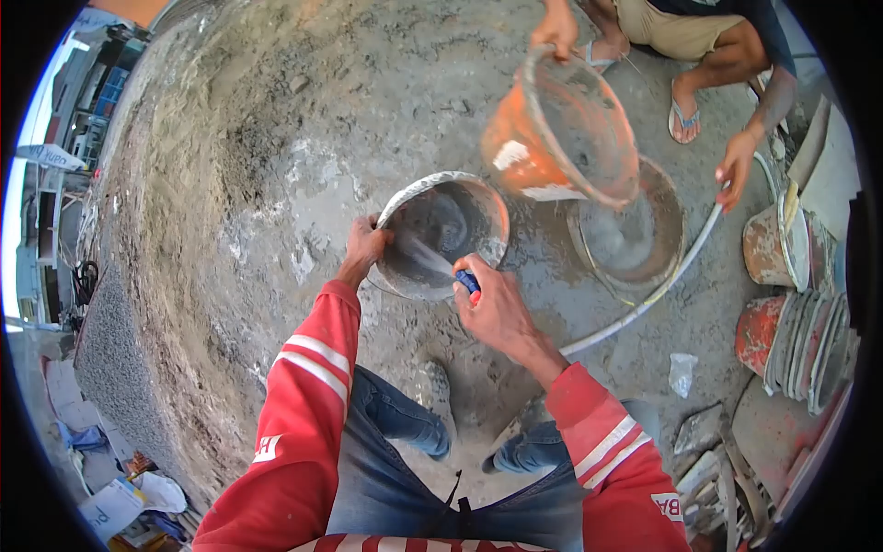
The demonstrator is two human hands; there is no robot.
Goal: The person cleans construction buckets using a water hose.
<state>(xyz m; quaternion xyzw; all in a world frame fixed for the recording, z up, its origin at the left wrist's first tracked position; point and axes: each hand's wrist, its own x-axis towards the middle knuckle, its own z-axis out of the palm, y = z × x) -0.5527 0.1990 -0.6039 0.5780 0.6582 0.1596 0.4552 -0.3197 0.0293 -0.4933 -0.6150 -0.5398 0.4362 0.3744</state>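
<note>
My left hand (pixel 367 247) is closed on the left rim of a cement-smeared bucket (pixel 497 213) standing on the muddy ground. In my right hand (pixel 499 308) is a blue spray nozzle (pixel 467 280), held over the bucket's near right edge. Water sprays from it into the bucket, where grey liquid swirls. To the right another person's hand (pixel 556 37) grips the rim of a tilted orange bucket (pixel 515 120) above a second bucket (pixel 679 216) with grey water. That person's other hand (pixel 733 172) holds a pale hose (pixel 692 248).
Stacked buckets (pixel 793 345) and a single dirty bucket (pixel 771 244) stand at the right. Scrap pieces (pixel 713 478) lie at the lower right, below a clear plastic bag (pixel 682 374). Wet, uneven mud surrounds the buckets, and a gravel pile (pixel 115 359) rises at the left.
</note>
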